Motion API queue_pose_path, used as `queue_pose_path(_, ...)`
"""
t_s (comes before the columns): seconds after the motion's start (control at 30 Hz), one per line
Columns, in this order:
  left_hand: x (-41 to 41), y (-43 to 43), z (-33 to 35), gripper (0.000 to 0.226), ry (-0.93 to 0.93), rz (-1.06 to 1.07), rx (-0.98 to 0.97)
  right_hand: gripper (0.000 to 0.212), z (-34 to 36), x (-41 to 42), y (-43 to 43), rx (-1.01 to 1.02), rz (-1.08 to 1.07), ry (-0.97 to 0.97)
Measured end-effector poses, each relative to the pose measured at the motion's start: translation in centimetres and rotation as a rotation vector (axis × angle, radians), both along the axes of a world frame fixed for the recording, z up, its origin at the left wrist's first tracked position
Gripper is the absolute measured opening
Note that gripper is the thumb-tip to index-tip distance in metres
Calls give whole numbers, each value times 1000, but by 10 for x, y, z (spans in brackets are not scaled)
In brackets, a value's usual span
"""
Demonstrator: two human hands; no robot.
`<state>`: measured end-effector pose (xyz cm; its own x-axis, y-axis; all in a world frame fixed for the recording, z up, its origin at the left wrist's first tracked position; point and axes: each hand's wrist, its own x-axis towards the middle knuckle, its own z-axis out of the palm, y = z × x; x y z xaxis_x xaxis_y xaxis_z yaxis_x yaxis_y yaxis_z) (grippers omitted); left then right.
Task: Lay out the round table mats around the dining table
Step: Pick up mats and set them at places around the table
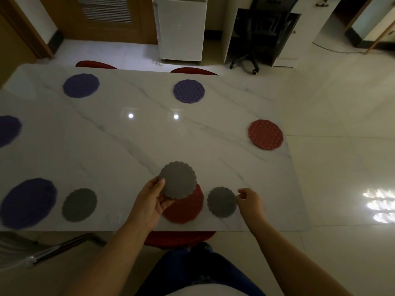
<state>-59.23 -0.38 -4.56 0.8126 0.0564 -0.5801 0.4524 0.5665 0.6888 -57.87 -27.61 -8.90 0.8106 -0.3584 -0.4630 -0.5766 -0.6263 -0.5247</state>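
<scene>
My left hand [152, 202] holds a grey scalloped mat [178, 180] above a red mat [186, 208] lying near the front edge of the marble table [128, 142]. A second small grey mat [221, 201] lies just right of it, and my right hand [249, 199] rests at its right rim with fingers loosely curled, touching its edge or nearly so. Another grey mat [79, 205] and a large purple mat [28, 203] lie at the front left. Purple mats sit at the far left [81, 85], far middle [189, 91] and left edge [8, 130]. A red mat [265, 134] lies at the right end.
Red chair seats show beyond the far edge [193, 70] and under the near edge [181, 237]. A white cabinet [181, 28] and a black office chair [263, 33] stand behind the table. Glossy tiled floor [342, 146] lies to the right.
</scene>
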Motion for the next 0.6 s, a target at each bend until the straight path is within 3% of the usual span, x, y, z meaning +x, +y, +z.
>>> queue_pose_path(0.07, 4, -4, 2, 24, -24, -54, -6, 34, 12, 0, 3, 15, 13, -29)
queue_pose_path(0.3, 22, -43, 15, 34, -71, -147, -30, 36, 61, 19, 31, 400, 98, -278)
queue_pose_path(0.4, 27, -67, 18, 28, -77, -180, -19, 41, 70, 24, 26, 346, 186, -311)
queue_pose_path(0.53, 33, -103, 21, 42, -70, -204, 4, 45, 72, 30, -5, 242, 235, -324)
queue_pose_path(0.6, 38, -126, 19, 34, -67, -199, 32, 47, 74, 33, -28, 213, 266, -322)
